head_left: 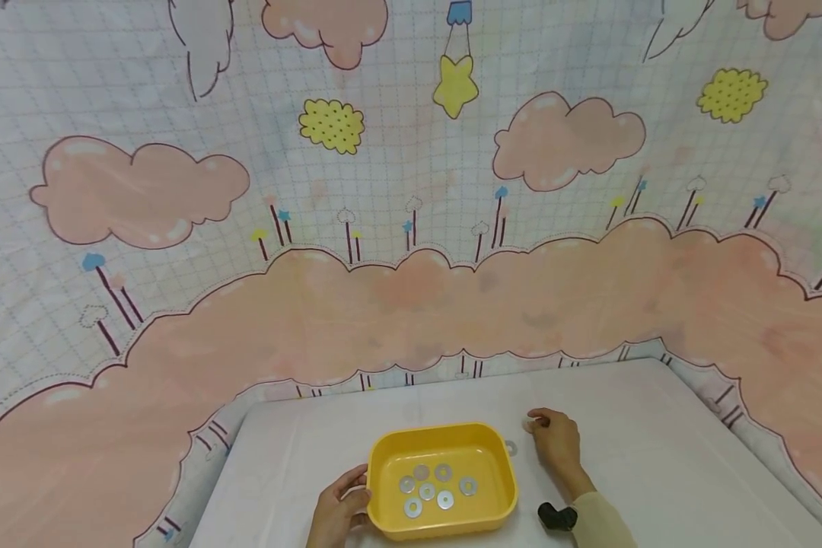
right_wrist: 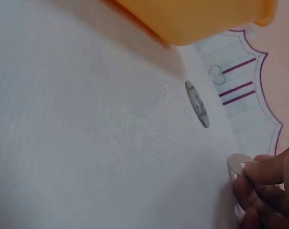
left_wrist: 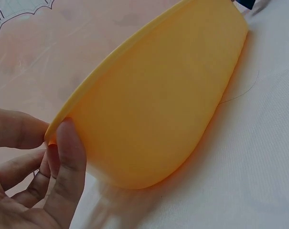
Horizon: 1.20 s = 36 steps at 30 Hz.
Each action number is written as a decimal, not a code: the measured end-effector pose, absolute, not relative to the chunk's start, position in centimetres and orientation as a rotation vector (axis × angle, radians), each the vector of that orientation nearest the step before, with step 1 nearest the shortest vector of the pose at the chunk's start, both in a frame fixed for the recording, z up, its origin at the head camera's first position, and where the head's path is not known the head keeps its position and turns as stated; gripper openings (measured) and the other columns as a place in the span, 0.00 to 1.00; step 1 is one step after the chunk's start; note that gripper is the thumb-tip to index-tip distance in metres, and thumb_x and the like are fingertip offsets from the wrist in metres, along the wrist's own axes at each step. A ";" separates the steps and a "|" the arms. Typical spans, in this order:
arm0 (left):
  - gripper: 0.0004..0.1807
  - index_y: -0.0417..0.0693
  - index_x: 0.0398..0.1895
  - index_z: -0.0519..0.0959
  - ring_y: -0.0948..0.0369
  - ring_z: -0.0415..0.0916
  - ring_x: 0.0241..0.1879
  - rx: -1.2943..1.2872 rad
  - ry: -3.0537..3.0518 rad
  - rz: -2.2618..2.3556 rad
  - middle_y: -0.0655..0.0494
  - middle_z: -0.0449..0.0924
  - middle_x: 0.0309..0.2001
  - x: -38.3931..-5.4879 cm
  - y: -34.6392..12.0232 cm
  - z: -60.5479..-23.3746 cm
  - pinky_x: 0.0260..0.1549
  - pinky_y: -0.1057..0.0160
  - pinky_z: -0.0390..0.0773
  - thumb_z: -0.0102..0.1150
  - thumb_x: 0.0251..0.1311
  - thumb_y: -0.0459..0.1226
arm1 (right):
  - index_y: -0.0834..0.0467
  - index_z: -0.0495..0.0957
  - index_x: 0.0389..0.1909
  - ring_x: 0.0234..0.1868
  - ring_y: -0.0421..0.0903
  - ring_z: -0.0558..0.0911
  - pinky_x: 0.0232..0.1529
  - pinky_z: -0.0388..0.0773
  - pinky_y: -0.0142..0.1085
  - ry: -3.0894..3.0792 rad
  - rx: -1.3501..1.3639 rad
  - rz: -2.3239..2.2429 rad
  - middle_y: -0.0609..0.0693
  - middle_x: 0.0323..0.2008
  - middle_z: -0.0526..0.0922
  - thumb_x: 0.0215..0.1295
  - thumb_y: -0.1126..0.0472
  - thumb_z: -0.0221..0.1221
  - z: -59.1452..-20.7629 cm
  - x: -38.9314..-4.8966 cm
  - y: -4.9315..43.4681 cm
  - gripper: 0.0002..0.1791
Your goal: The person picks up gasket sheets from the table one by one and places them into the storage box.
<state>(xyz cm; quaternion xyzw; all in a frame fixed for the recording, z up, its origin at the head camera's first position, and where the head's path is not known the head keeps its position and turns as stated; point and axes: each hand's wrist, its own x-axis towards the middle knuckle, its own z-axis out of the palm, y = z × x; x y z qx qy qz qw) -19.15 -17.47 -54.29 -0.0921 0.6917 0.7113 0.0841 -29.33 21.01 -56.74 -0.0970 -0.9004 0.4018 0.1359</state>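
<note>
A yellow plastic tray (head_left: 445, 527) stands on the table with several flat metal washers (head_left: 419, 509) lying in it. My left hand (head_left: 339, 504) holds the tray's left rim, thumb on the outer wall as the left wrist view shows. To the right of the tray, my right hand (head_left: 558, 444) pinches one washer (right_wrist: 234, 163) between thumb and fingers, close to the table surface. Between that hand and the tray lies another washer (right_wrist: 191, 91), flat on the cloth and partly hidden by the tray's edge in the head view.
A white cloth covers the table (head_left: 657, 457). Behind it and along the sides hangs a printed curtain (head_left: 411, 304) with clouds and stars. A black strap-like object (head_left: 557, 517) sits at the right wrist, beside the beige sleeve (head_left: 599, 521).
</note>
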 end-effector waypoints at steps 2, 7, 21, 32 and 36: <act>0.33 0.30 0.69 0.64 0.62 0.77 0.39 -0.279 2.067 2.118 0.48 0.73 0.52 -19.2 -17.4 -54.3 0.35 0.58 0.85 0.57 0.58 0.30 | 0.59 0.86 0.41 0.32 0.47 0.82 0.34 0.79 0.41 -2.607 -0.289 1.174 0.53 0.32 0.87 0.59 0.65 0.62 -56.6 -29.0 21.2 0.10; 0.33 0.30 0.69 0.64 0.62 0.78 0.40 -0.290 2.063 2.118 0.47 0.73 0.52 -19.2 -17.5 -54.4 0.35 0.58 0.85 0.57 0.59 0.30 | 0.62 0.85 0.42 0.26 0.40 0.82 0.27 0.77 0.31 -2.593 -0.315 1.282 0.54 0.31 0.88 0.60 0.65 0.62 -56.2 -28.3 21.6 0.11; 0.32 0.31 0.69 0.64 0.62 0.79 0.40 -0.314 2.063 2.115 0.46 0.73 0.53 -19.0 -17.3 -53.7 0.37 0.57 0.85 0.58 0.60 0.30 | 0.67 0.83 0.45 0.29 0.41 0.86 0.31 0.85 0.29 -2.452 -0.271 1.536 0.61 0.34 0.87 0.62 0.68 0.61 -53.8 -26.5 21.4 0.12; 0.32 0.31 0.69 0.64 0.62 0.79 0.41 -0.309 2.061 2.119 0.46 0.72 0.52 -18.9 -17.2 -53.9 0.37 0.57 0.85 0.57 0.60 0.30 | 0.69 0.82 0.47 0.31 0.42 0.86 0.35 0.85 0.28 -2.314 -0.217 1.751 0.62 0.39 0.86 0.65 0.67 0.61 -49.4 -25.0 19.5 0.12; 0.32 0.31 0.69 0.65 0.61 0.79 0.41 -0.313 2.062 2.120 0.46 0.72 0.53 -18.9 -17.2 -53.9 0.37 0.58 0.85 0.57 0.60 0.30 | 0.67 0.82 0.46 0.32 0.45 0.87 0.36 0.85 0.28 -2.303 -0.189 1.798 0.62 0.39 0.86 0.64 0.67 0.61 -48.2 -24.6 18.2 0.12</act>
